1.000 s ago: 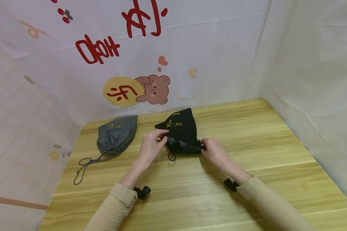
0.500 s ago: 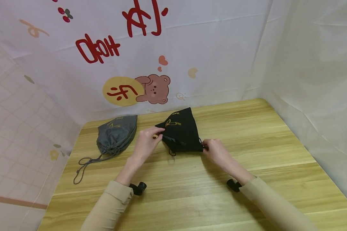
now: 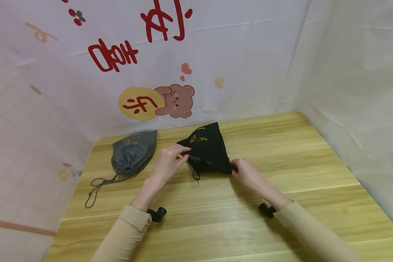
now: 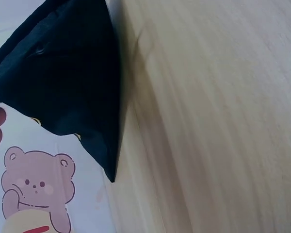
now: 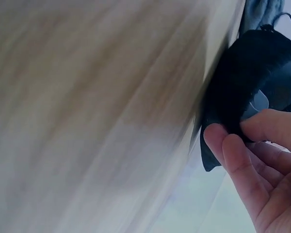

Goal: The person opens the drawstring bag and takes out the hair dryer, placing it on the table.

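Note:
A black drawstring bag (image 3: 211, 149) with a yellow hair-dryer print lies near the back of the table, its mouth towards me. My left hand (image 3: 166, 165) pinches the left side of the mouth's edge between thumb and fingers. At the mouth's right corner my right hand (image 3: 247, 173) pinches the cloth. The right wrist view shows the thumb and fingers of that right hand (image 5: 262, 170) on the bag's rim (image 5: 233, 92). Something pale and shiny (image 5: 258, 102) shows inside the mouth; its kind is unclear. A black cord loop (image 3: 196, 175) hangs from the near left side.
To the left lies a grey drawstring bag (image 3: 134, 153) with its mouth gathered and its cord (image 3: 99, 185) trailing over the wooden table (image 3: 213, 222). A printed white cloth (image 3: 249, 72) hangs behind the table's back edge, and more white cloth (image 3: 357, 91) stands on the right.
The bag's mouth has been drawn straighter between my hands, and its crumpled right side is smoother. My left hand shifted slightly left, my right hand slightly right.

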Demonstrator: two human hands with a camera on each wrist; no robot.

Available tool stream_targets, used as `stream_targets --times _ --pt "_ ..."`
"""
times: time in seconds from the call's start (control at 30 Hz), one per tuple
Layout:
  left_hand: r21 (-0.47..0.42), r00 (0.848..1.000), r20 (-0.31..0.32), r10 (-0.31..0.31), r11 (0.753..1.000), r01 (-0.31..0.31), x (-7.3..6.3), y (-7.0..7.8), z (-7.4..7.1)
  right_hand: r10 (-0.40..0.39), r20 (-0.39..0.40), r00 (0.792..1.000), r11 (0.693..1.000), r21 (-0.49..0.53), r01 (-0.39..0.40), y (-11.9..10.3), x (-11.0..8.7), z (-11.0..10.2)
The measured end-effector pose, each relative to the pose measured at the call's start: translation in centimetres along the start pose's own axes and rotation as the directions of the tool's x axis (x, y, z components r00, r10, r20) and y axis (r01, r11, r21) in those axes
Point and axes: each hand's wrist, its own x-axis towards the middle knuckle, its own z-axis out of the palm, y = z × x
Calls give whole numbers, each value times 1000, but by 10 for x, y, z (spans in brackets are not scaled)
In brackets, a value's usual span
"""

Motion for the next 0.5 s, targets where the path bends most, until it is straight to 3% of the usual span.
stream_targets --times 0.2,0.5 --pt "-64 1000 15 19 998 -18 0 6 5 20 -3 1000 1000 -12 -20 0 -4 -3" --pt "-168 999 40 -19 985 25 -4 12 16 12 -34 999 1000 21 -11 -3 -12 -6"
